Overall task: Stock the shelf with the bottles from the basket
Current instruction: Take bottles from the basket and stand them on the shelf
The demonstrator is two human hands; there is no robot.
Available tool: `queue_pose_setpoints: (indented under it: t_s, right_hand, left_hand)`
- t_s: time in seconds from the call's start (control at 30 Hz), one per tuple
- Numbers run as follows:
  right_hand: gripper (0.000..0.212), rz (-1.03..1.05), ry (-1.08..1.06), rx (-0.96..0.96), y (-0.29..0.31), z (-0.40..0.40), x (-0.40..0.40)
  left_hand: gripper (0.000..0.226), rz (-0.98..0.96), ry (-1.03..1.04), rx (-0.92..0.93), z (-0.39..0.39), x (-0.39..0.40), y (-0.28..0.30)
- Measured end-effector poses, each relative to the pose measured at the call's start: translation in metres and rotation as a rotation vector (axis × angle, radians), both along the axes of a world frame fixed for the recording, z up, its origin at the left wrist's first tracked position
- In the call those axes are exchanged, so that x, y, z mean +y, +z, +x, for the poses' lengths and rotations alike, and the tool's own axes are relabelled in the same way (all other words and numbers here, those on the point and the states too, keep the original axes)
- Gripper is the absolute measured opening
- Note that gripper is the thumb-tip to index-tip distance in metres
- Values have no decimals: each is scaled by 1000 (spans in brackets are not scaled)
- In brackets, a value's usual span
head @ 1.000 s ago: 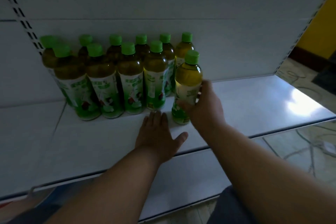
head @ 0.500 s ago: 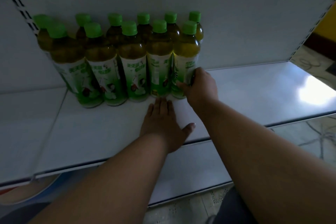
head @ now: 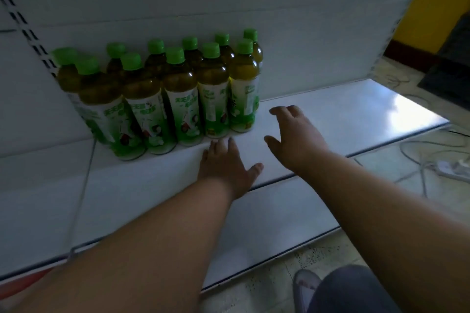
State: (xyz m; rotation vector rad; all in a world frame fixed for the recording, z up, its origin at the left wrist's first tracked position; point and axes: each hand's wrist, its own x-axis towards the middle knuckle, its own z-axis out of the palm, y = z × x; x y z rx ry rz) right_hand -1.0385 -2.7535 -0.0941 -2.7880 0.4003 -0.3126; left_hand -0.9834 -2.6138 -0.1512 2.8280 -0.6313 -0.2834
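Several green-capped tea bottles stand in two rows at the back left of the white shelf (head: 330,109). The rightmost front bottle (head: 243,89) stands upright at the end of its row. My right hand (head: 292,134) hovers just right of it, fingers spread and empty, not touching it. My left hand (head: 226,165) rests flat on the shelf in front of the bottles, fingertips near the base of the second bottle from the right (head: 213,91). The basket is not in view.
The shelf's right half is bare and catches a bright reflection (head: 407,109). A lower shelf board (head: 254,236) lies below. On the tiled floor at right lie a cable and power strip (head: 452,168). A shoe (head: 305,284) shows at the bottom.
My right hand let go of the rightmost front bottle after sliding it into the front row, and has drawn back to the right. My left hand stayed flat on the shelf.
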Motion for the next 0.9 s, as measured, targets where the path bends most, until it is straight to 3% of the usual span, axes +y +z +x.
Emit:
queue_pose_setpoints:
  t_s: [0.17, 0.53, 0.7, 0.9]
  right_hand:
    - [68, -131, -69, 53, 29, -103, 7]
    - [69, -148, -561, 194, 54, -381, 38]
    - [66, -79, -799, 230, 13, -474, 24]
    - [74, 174, -1096, 302, -96, -566, -22]
  left_hand:
    - [84, -101, -198, -206, -69, 6, 47]
    - [79, -246, -750, -210, -291, -13, 66]
    - [83, -227, -948, -166, -377, -59, 33]
    - [85, -101, -1135, -34, -447, -117, -66]
